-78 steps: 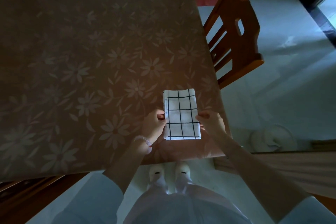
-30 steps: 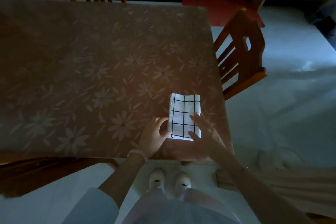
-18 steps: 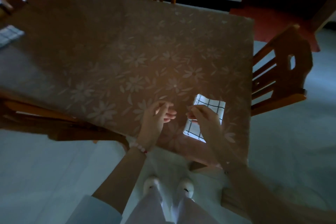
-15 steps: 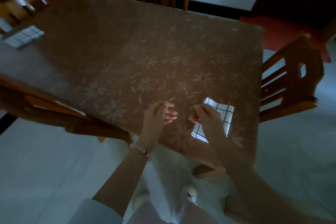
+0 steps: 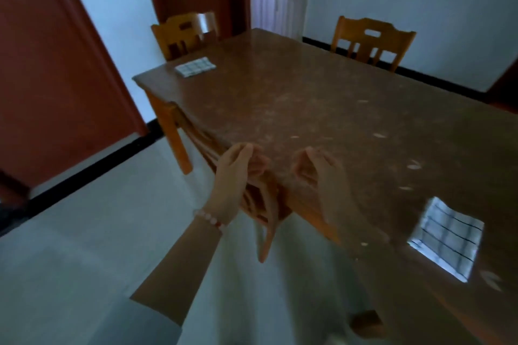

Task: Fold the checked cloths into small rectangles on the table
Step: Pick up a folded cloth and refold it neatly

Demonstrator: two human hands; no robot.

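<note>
Head view, blurred: left hand [image 5: 238, 168] and right hand [image 5: 316, 173] raised side by side over near edge of table [image 5: 322, 98], apart from each other, fingers loosely curled, apparently holding nothing. Folded checked cloth [image 5: 445, 235] lies flat on table, right of right hand, well apart from it. Second checked cloth [image 5: 195, 66] at far left corner, near chair [image 5: 186, 33]. Bead bracelet [image 5: 208, 218] on left wrist.

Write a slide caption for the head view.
Empty left hand and right hand hover at the table edge; folded cloth lies nearby, second cloth at the far corner.
</note>
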